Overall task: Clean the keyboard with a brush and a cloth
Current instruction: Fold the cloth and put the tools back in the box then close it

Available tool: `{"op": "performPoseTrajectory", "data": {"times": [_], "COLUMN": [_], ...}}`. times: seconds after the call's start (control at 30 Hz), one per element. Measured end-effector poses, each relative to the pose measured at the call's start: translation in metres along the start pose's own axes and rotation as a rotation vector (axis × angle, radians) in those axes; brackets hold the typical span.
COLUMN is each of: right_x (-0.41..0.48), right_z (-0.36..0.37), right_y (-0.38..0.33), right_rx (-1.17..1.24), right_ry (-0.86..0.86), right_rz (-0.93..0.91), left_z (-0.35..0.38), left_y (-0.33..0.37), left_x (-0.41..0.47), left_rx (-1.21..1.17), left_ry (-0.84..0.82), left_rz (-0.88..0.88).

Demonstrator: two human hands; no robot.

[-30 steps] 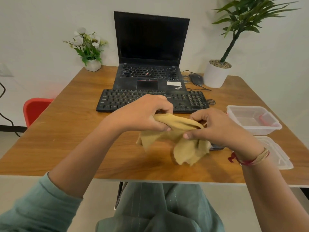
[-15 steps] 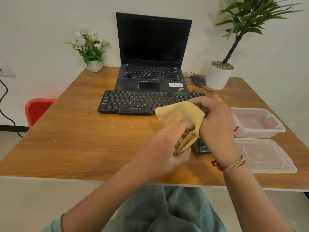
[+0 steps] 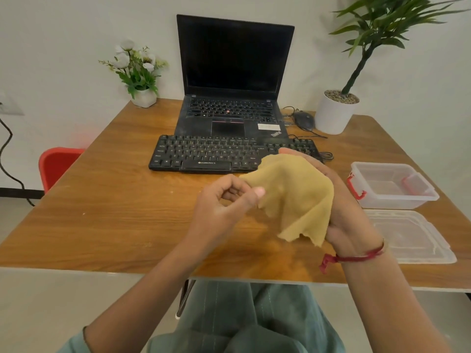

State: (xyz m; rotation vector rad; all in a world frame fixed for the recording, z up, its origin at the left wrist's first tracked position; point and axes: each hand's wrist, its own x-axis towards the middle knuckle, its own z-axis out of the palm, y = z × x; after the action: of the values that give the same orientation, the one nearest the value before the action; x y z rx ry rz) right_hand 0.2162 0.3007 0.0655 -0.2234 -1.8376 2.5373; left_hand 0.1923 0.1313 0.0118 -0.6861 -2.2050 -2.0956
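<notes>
While the left hand (image 3: 226,202) pinches the limp mustard-yellow cloth (image 3: 293,194) draped over the right hand (image 3: 349,215), fingers straight, loose wrapping may slip on the black plastic keyboard (image 3: 204,154).

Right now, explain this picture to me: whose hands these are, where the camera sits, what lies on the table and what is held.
There is no machine here: these are a person's two bare hands, filmed by one camera worn on their head, looking forward and down. On the table lie a black keyboard, an open laptop behind it, a mouse, a flower pot, a potted plant, and a clear box with its lid beside it. The yellow cloth is draped over the right hand, while the left hand pinches its edge.
</notes>
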Motion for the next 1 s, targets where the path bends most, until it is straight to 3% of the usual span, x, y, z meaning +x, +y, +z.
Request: {"op": "performPoseTrajectory", "data": {"times": [0.1, 0.17, 0.27, 0.37, 0.6, 0.7, 0.83, 1.0], "right_x": [0.002, 0.003, 0.003, 0.005, 0.007, 0.010, 0.012, 0.015], "right_z": [0.004, 0.006, 0.007, 0.005, -0.008, -0.009, -0.008, -0.009], "right_y": [0.002, 0.003, 0.005, 0.008, 0.008, 0.009, 0.019, 0.020], "right_rx": [0.046, 0.042, 0.070, 0.072, 0.246, 0.078, -0.146, 0.268], "right_ry": [0.011, -0.013, -0.094, -0.151, -0.200, -0.103, -0.074, 0.033], "right_rz": [0.001, -0.045, -0.061, -0.069, -0.034, 0.008, 0.218, 0.073], "left_z": [-0.002, -0.004, -0.003, -0.003, -0.017, -0.021, -0.027, -0.043], "left_y": [-0.007, -0.011, -0.010, -0.004, -0.005, -0.003, 0.000, 0.006], "left_x": [0.002, 0.006, 0.010, 0.011, 0.022, 0.020, 0.019, 0.020], "left_rx": [0.016, -0.076, -0.401, -0.592, -0.488, -0.392, -0.305, -0.191], "left_ry": [0.014, -0.122, -0.266, -0.234, -0.054, -0.046, -0.038, -0.006], "left_rz": [-0.301, -0.484, -0.616, -0.698, -0.486, -0.368, -0.250, -0.209]}}
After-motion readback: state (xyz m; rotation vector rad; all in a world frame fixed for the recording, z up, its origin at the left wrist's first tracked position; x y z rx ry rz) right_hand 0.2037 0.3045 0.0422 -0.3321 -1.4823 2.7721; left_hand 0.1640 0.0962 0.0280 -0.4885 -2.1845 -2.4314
